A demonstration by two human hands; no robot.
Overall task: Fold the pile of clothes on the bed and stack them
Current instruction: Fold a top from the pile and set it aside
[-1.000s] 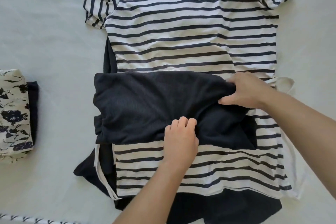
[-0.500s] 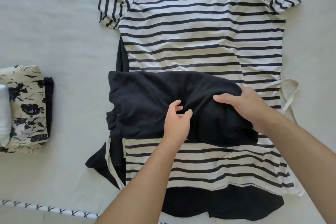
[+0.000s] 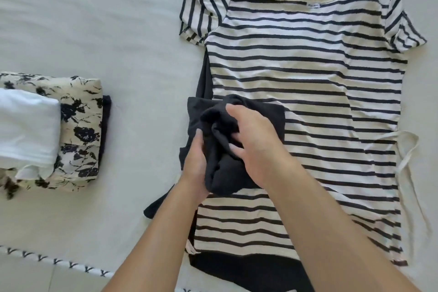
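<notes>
1. Hands meet over a bunched dark navy knit garment, which lies on the lower left part of a white short-sleeved shirt with dark horizontal stripes.
2. The left hand grasps the dark garment from its left side, fingers curled into the fabric.
3. The right hand grasps it from above and the right, fingers curled over the gathered folds.
4. The striped shirt lies spread flat on the pale bed sheet, its neckline toward the far edge of the view.
5. Another dark garment shows from under the striped shirt along its left side and near hem.
6. Well apart to the left sits a stack: a folded white cloth on a folded cream cloth with black floral print, with a dark layer at the stack's right edge.
</notes>
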